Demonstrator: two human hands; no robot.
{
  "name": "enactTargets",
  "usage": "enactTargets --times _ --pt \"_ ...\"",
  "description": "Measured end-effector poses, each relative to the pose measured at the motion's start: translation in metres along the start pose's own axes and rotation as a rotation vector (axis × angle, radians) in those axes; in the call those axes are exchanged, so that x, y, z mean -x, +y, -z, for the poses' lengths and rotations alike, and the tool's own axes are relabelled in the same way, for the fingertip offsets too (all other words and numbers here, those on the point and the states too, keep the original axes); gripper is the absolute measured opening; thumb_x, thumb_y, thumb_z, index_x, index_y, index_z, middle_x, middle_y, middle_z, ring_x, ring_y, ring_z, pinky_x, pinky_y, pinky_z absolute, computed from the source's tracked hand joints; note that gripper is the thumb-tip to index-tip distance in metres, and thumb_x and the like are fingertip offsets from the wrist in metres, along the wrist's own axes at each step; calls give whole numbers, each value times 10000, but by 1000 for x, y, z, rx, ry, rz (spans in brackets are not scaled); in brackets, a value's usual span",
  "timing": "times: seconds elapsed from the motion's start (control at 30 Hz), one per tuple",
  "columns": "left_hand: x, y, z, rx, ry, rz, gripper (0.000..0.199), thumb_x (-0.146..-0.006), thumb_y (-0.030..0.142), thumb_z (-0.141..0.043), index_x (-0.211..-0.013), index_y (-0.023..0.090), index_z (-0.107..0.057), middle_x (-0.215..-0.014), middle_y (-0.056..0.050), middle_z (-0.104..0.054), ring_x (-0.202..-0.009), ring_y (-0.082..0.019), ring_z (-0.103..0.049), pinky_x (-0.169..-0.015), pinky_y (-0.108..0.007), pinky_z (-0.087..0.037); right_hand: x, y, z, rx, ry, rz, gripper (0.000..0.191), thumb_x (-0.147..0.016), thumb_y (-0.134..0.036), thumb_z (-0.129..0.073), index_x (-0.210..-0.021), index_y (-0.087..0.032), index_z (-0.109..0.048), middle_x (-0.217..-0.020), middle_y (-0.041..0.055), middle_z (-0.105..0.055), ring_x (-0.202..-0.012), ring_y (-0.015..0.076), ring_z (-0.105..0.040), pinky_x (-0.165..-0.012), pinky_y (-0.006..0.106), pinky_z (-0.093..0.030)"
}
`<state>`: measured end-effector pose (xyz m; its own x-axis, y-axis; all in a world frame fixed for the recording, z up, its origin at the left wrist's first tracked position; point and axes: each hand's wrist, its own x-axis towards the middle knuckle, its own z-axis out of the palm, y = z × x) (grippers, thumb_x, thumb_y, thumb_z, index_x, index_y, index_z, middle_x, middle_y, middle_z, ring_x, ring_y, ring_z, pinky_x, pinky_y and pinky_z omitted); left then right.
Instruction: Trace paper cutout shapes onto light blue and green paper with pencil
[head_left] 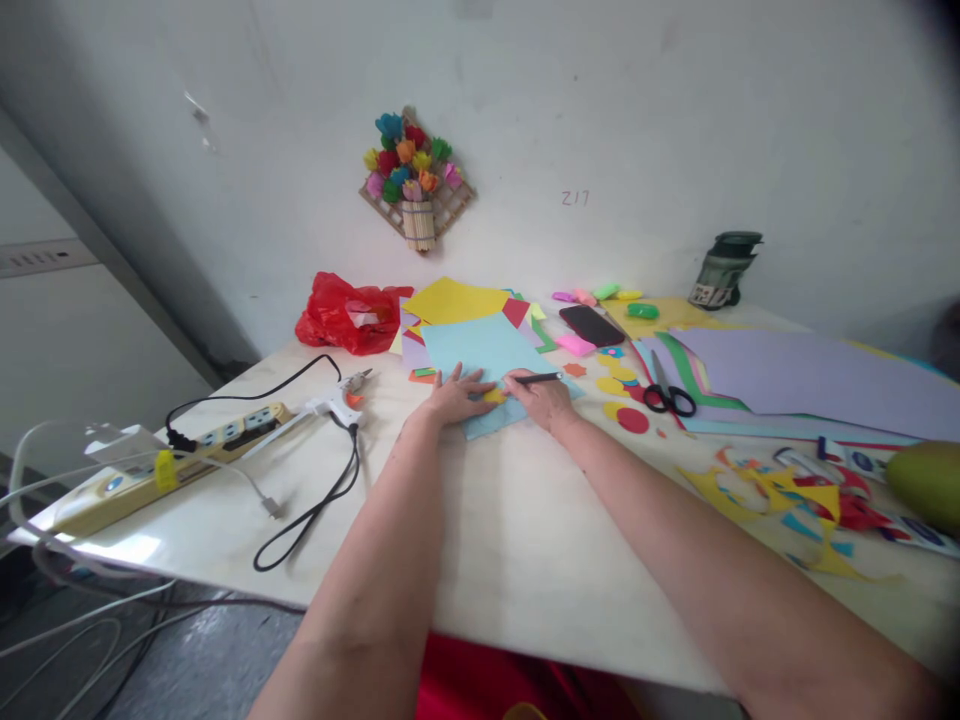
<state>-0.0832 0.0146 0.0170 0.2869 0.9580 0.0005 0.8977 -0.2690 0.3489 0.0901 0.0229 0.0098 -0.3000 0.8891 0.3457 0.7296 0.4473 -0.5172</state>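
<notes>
A light blue sheet of paper (480, 343) lies on the white table, over a yellow sheet (450, 300). My left hand (456, 397) rests flat on the blue sheet's lower left part, fingers spread, its fingertips at a small yellow paper piece (494, 396). In my right hand (541, 398) is a dark pen (538, 378), pinched near its tip beside the same yellow piece. The pen's tip is hidden by my fingers.
A glue gun (335, 402) and power strip (225, 435) with cables lie left, near a red plastic bag (351, 315). To the right are a phone (592, 326), scissors (666, 392), paper circles (632, 420), large coloured sheets (795, 375), paper scraps and a dark bottle (724, 270).
</notes>
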Motion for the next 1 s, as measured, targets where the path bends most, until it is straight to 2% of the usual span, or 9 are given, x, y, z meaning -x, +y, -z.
enactTargets --times 0.17,0.3,0.47,0.6,0.73,0.87,1.0 --pt "2 3 2 -78 -36 15 528 -690 586 -385 -1180 390 -366 -1341 89 -182 -1223 -274 19 -927 -523 52 -1 0 0 145 28 -97 408 -789 -499 -229 -944 -299 -550 -834 -26 -640 -842 134 -550 -656 221 -367" --pt "2 3 3 -151 -78 25 551 -700 608 -339 -1210 404 -300 -1352 97 -137 -1223 -271 21 -932 -524 19 1 -4 2 241 -7 -99 403 -795 -482 -236 -956 -293 -553 -865 -12 -629 -840 126 -540 -659 206 -361" --pt "-4 -8 -1 -245 -102 10 420 -808 484 -208 -1220 421 -264 -1359 108 -86 -1222 -278 10 -920 -540 -8 3 -9 4 276 -23 -108 394 -798 -472 -242 -968 -294 -551 -868 -6 -621 -837 128 -531 -655 202 -354" --pt "-5 -9 -1 -260 -113 2 406 -833 411 -167 -1228 409 -260 -1359 108 -82 -1223 -268 10 -924 -531 -14 3 -9 4 275 -30 -107 387 -796 -473 -249 -960 -298 -552 -856 -7 -618 -838 126 -527 -659 201 -350" --pt "0 -1 3 -201 -110 49 429 -802 452 -210 -1226 412 -263 -1354 123 -98 -1224 -264 5 -935 -521 -24 3 -6 1 248 9 -65 370 -792 -477 -255 -946 -312 -549 -844 -18 -618 -830 123 -530 -670 205 -350" --pt "2 2 4 -172 -101 59 451 -768 491 -253 -1213 423 -281 -1347 140 -113 -1226 -257 0 -945 -508 -9 4 -2 -2 189 72 49 350 -798 -461 -253 -931 -320 -544 -813 -39 -624 -832 110 -530 -687 200 -354" --pt "0 0 3 -174 -97 59 452 -766 497 -252 -1209 419 -294 -1346 140 -116 -1226 -253 -6 -951 -497 -11 3 -1 -3 194 55 62 354 -795 -460 -261 -902 -297 -556 -794 -38 -636 -839 116 -535 -673 206 -360"
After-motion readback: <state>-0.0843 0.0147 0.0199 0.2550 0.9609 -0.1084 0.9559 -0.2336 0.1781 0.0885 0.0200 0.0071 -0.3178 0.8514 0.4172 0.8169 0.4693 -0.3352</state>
